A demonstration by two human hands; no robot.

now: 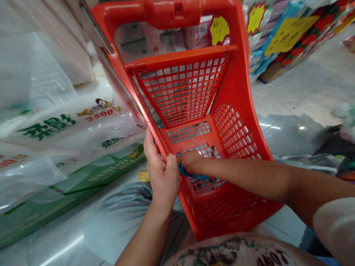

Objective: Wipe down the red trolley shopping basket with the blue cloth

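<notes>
A red plastic shopping basket cart with lattice walls stands in front of me, its pull handle at the top. My left hand is wrapped round the cart's left rim, thumb on top and fingers on the outer side. Inside the cart, my right hand presses a blue cloth against the inner left wall, close to my left hand. The fingers of the right hand are curled round the cloth and partly hidden. A hinged red grid flap hangs inside the cart.
Large plastic-wrapped packs lie along the left, above a green package edge. Behind the cart are goods with yellow price signs. Tiled floor shows at the right. My bent knee is beside the cart.
</notes>
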